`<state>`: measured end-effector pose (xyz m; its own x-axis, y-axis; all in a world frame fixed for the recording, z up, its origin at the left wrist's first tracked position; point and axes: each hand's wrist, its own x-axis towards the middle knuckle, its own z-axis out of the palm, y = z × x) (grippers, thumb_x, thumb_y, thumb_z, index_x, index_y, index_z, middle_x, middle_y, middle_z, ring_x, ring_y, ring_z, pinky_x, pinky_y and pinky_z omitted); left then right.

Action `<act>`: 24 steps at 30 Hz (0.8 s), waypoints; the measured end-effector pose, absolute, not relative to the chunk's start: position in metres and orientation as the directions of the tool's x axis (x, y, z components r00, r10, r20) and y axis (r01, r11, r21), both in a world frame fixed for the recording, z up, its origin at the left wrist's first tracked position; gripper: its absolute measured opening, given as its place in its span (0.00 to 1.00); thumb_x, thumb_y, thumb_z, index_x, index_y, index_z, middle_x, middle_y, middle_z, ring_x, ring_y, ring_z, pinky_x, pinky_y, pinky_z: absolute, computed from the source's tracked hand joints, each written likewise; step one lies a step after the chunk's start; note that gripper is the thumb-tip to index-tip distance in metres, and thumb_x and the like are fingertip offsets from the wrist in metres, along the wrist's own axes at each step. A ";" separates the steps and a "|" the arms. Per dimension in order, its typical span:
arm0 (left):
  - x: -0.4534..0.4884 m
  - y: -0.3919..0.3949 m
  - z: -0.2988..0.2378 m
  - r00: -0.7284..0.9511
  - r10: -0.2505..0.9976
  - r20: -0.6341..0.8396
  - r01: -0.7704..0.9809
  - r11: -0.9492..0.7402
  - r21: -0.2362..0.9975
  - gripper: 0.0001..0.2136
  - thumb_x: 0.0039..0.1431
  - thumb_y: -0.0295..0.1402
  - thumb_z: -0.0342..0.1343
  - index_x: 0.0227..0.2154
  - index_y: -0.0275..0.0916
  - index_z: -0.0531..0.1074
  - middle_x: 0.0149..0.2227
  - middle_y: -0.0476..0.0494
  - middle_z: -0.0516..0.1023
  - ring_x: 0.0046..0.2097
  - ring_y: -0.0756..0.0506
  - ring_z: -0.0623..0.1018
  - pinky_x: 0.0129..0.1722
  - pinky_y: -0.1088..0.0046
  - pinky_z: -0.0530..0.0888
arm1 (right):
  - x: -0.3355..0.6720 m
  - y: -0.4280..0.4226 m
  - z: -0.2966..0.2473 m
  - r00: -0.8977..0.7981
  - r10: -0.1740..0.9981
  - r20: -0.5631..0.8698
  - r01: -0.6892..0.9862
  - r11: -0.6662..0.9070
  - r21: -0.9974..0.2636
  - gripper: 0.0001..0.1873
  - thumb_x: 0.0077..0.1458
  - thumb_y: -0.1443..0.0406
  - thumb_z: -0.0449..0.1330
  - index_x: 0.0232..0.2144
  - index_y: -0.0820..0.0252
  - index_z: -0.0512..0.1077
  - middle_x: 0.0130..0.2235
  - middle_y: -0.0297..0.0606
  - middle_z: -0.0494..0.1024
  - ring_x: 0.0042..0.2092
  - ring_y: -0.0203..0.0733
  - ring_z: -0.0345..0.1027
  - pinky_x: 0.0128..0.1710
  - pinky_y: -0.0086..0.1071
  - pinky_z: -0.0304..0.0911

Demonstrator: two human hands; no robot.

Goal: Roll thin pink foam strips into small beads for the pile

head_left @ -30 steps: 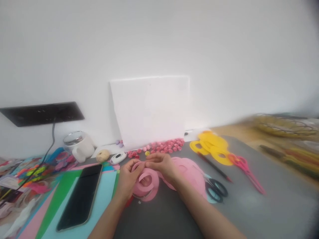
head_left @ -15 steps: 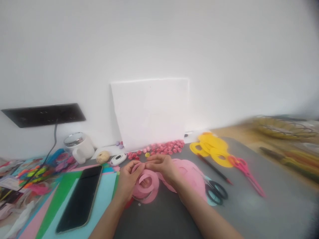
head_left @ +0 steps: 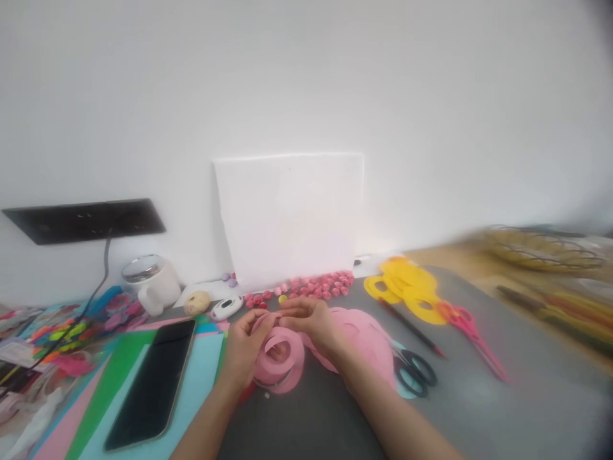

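At the lower centre of the frame, over a grey mat [head_left: 306,425], the left hand [head_left: 244,351] and right hand [head_left: 313,322] meet, thumb and forefinger of each pinched shut on the upper end of a pink paper spiral [head_left: 283,363], whose loops rest on the mat just below. Right of the hands lies a pile of pink paper circles [head_left: 368,338] with black scissors [head_left: 414,372] at its right edge; a phone [head_left: 153,383] lies on coloured sheets [head_left: 204,374] at lower left.

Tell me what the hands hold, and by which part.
The left hand and right hand both pinch a pink spiral-cut paper strip at its upper end; its loops curl below the fingers.
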<state>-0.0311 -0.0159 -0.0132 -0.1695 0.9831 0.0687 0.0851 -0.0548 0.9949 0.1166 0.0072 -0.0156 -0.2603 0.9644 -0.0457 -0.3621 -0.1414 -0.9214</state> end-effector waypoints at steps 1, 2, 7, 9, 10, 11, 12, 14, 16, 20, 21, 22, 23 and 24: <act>-0.031 -0.016 -0.013 -0.159 0.985 0.062 0.084 -0.049 0.995 0.16 0.44 0.44 0.60 0.27 0.34 0.75 0.25 0.46 0.75 0.26 0.48 0.72 0.24 0.76 0.68 | 0.117 0.007 -0.015 -0.262 0.964 -0.042 -0.370 -0.140 -0.918 0.24 0.29 0.62 0.73 0.33 0.65 0.75 0.33 0.45 0.81 0.37 0.48 0.75 0.43 0.40 0.66; -0.031 -0.016 -0.013 -0.136 0.989 0.053 0.083 -0.042 0.996 0.16 0.44 0.45 0.60 0.27 0.34 0.75 0.24 0.46 0.75 0.25 0.48 0.72 0.24 0.76 0.68 | 0.117 0.006 -0.015 -0.260 0.965 -0.040 -0.375 -0.139 -0.917 0.24 0.29 0.62 0.73 0.33 0.65 0.75 0.33 0.45 0.81 0.37 0.48 0.75 0.43 0.41 0.66; -0.030 -0.017 -0.012 -0.090 0.995 0.039 0.101 -0.029 0.994 0.15 0.47 0.44 0.59 0.28 0.35 0.74 0.24 0.48 0.73 0.26 0.49 0.70 0.24 0.77 0.66 | 0.119 0.005 -0.012 -0.252 0.967 -0.019 -0.381 -0.118 -0.917 0.22 0.32 0.61 0.72 0.33 0.65 0.75 0.32 0.44 0.81 0.36 0.48 0.75 0.43 0.40 0.66; -0.031 -0.017 -0.013 -0.097 0.995 0.038 0.098 -0.028 0.995 0.14 0.48 0.43 0.59 0.29 0.35 0.74 0.25 0.48 0.74 0.27 0.49 0.70 0.25 0.78 0.66 | 0.119 0.005 -0.012 -0.253 0.968 -0.012 -0.389 -0.113 -0.914 0.22 0.32 0.61 0.71 0.32 0.65 0.75 0.32 0.43 0.81 0.36 0.47 0.75 0.43 0.40 0.66; -0.031 -0.016 -0.013 -0.102 0.994 0.036 0.091 -0.026 0.996 0.14 0.48 0.43 0.59 0.29 0.35 0.74 0.25 0.48 0.74 0.27 0.49 0.70 0.25 0.78 0.66 | 0.119 0.005 -0.013 -0.253 0.967 -0.011 -0.394 -0.114 -0.912 0.22 0.32 0.61 0.71 0.32 0.64 0.75 0.32 0.43 0.81 0.36 0.47 0.75 0.43 0.40 0.66; -0.031 -0.016 -0.014 -0.104 0.994 0.033 0.081 -0.024 0.996 0.14 0.48 0.42 0.59 0.30 0.35 0.73 0.26 0.48 0.74 0.27 0.49 0.70 0.25 0.78 0.66 | 0.119 0.006 -0.013 -0.254 0.967 -0.011 -0.398 -0.115 -0.910 0.22 0.32 0.61 0.71 0.33 0.64 0.75 0.32 0.43 0.81 0.36 0.47 0.75 0.43 0.39 0.66; -0.031 -0.016 -0.014 -0.104 0.994 0.031 0.072 -0.024 0.997 0.13 0.48 0.42 0.59 0.30 0.35 0.73 0.25 0.48 0.74 0.27 0.49 0.70 0.24 0.78 0.66 | 0.118 0.006 -0.013 -0.252 0.968 -0.011 -0.404 -0.115 -0.908 0.22 0.32 0.60 0.71 0.33 0.64 0.75 0.32 0.43 0.81 0.36 0.47 0.75 0.43 0.39 0.66; -0.030 -0.016 -0.014 -0.099 0.995 0.029 0.058 -0.024 0.998 0.13 0.48 0.42 0.59 0.29 0.36 0.73 0.24 0.49 0.73 0.27 0.49 0.70 0.24 0.78 0.65 | 0.118 0.006 -0.014 -0.246 0.969 -0.014 -0.410 -0.117 -0.904 0.22 0.32 0.60 0.71 0.33 0.64 0.75 0.31 0.43 0.81 0.37 0.47 0.75 0.43 0.40 0.66; -0.030 -0.016 -0.014 -0.096 0.995 0.026 0.059 -0.020 0.998 0.13 0.49 0.42 0.58 0.29 0.36 0.73 0.23 0.50 0.71 0.26 0.50 0.69 0.23 0.78 0.64 | 0.118 0.006 -0.014 -0.244 0.970 -0.016 -0.414 -0.119 -0.902 0.23 0.31 0.60 0.72 0.33 0.64 0.75 0.31 0.43 0.81 0.37 0.48 0.75 0.44 0.40 0.65; -0.031 -0.016 -0.013 -0.099 0.995 0.027 0.069 -0.020 0.997 0.13 0.49 0.42 0.58 0.29 0.36 0.73 0.25 0.49 0.72 0.27 0.50 0.69 0.25 0.78 0.65 | 0.119 0.006 -0.013 -0.238 0.971 -0.020 -0.393 -0.115 -0.912 0.23 0.31 0.60 0.72 0.33 0.64 0.75 0.32 0.44 0.81 0.38 0.49 0.75 0.44 0.41 0.65; -0.031 -0.016 -0.013 -0.099 0.995 0.031 0.070 -0.024 0.997 0.13 0.49 0.42 0.58 0.30 0.35 0.73 0.25 0.48 0.73 0.28 0.49 0.70 0.26 0.77 0.66 | 0.119 0.006 -0.012 -0.235 0.972 -0.026 -0.381 -0.116 -0.917 0.23 0.31 0.60 0.72 0.33 0.64 0.75 0.32 0.44 0.81 0.38 0.49 0.75 0.44 0.41 0.65; -0.032 -0.016 -0.014 -0.096 0.995 0.034 0.069 -0.027 0.997 0.13 0.49 0.42 0.58 0.30 0.35 0.73 0.26 0.48 0.73 0.28 0.48 0.71 0.27 0.76 0.67 | 0.119 0.006 -0.012 -0.232 0.972 -0.035 -0.369 -0.121 -0.921 0.24 0.30 0.60 0.72 0.33 0.64 0.75 0.32 0.44 0.81 0.38 0.49 0.75 0.44 0.41 0.66; -0.032 -0.016 -0.014 -0.094 0.995 0.035 0.068 -0.029 0.997 0.13 0.48 0.42 0.58 0.30 0.35 0.73 0.26 0.48 0.74 0.29 0.48 0.71 0.27 0.76 0.67 | 0.119 0.005 -0.011 -0.232 0.972 -0.043 -0.361 -0.127 -0.924 0.24 0.30 0.60 0.72 0.33 0.64 0.75 0.32 0.44 0.81 0.37 0.49 0.75 0.43 0.41 0.66; -0.031 -0.016 -0.014 -0.094 0.995 0.036 0.066 -0.030 0.997 0.13 0.48 0.42 0.58 0.30 0.35 0.73 0.26 0.48 0.73 0.29 0.48 0.71 0.27 0.76 0.67 | 0.119 0.005 -0.011 -0.231 0.972 -0.049 -0.358 -0.132 -0.924 0.24 0.30 0.60 0.72 0.33 0.65 0.75 0.32 0.44 0.81 0.37 0.49 0.75 0.43 0.40 0.66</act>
